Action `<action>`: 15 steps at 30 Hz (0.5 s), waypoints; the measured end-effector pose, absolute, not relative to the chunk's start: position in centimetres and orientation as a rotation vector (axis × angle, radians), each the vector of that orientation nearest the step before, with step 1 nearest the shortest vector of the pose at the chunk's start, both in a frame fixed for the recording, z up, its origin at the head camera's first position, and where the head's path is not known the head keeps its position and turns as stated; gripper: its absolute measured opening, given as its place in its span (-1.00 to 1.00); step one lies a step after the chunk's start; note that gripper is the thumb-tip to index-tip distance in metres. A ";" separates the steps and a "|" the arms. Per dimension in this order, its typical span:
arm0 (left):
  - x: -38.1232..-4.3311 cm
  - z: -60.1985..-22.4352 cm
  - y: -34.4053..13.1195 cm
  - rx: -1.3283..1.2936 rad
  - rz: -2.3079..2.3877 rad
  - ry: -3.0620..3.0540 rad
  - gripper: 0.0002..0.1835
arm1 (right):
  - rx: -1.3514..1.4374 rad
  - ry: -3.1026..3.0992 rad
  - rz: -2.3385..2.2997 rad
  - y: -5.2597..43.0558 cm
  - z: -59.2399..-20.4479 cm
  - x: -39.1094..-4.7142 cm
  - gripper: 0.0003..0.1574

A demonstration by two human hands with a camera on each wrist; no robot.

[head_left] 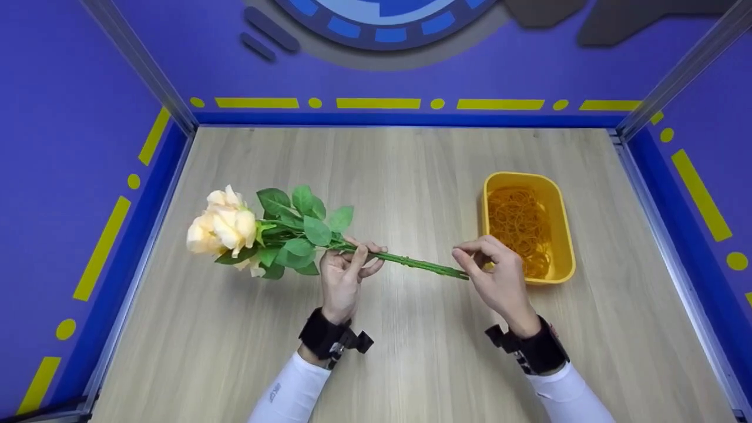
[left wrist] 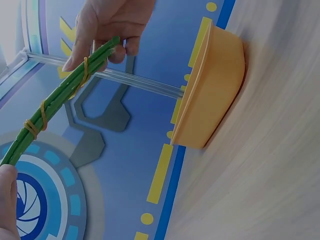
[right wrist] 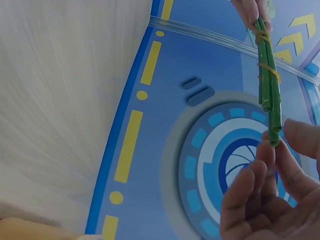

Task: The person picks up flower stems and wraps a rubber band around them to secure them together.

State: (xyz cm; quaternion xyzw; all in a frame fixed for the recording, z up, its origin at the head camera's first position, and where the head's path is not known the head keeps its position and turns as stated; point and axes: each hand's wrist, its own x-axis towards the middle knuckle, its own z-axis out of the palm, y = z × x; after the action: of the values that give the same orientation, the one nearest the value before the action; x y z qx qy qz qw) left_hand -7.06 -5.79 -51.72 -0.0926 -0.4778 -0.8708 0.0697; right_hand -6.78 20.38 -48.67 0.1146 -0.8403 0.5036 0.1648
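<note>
A bunch of cream roses (head_left: 226, 226) with green leaves (head_left: 317, 231) lies across my left hand (head_left: 343, 279), blooms to the left. That hand pinches the green stems (head_left: 417, 264) just below the leaves, thumb on top. Yellowish rubber bands (left wrist: 85, 72) circle the bundled stems at several spots along the lower part. Around the cut ends, my right hand (head_left: 499, 279) is held with loosely bent fingers. In the right wrist view its thumb (right wrist: 302, 137) stands apart from the stems, while the stem tip overlaps the fingertips.
A yellow plastic container (head_left: 561, 235) with many loose rubber bands (head_left: 517, 223) stands on the wooden table (head_left: 405, 364), right behind my right hand. Blue panels (head_left: 376, 82) with yellow markings enclose the table at the back and both sides.
</note>
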 end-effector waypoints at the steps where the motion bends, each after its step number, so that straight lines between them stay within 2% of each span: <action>1: -7.0 -51.8 -5.7 -0.272 -2.620 -1.447 -0.95 | 0.344 -2.444 1.439 20.4 -48.6 -7.0 -0.90; 7: -6.6 -52.2 -5.0 -0.222 -2.641 -1.487 -0.92 | 0.475 -2.736 1.412 19.8 -48.4 -7.5 -0.97; 11: -6.6 -52.5 -4.7 -0.196 -2.655 -1.496 -0.90 | 0.538 -2.837 1.482 19.5 -48.6 -7.7 -0.85; 15: -6.6 -52.7 -4.6 -0.163 -2.660 -1.528 -0.96 | 0.641 -2.896 1.561 19.2 -49.4 -7.5 -0.72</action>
State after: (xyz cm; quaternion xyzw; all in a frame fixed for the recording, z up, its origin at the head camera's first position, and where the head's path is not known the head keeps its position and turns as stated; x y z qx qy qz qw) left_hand -6.63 -4.57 -52.68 -0.0532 -0.4971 -0.8654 0.0350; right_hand -7.50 19.22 -49.41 0.1901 -0.8593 0.4631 -0.1048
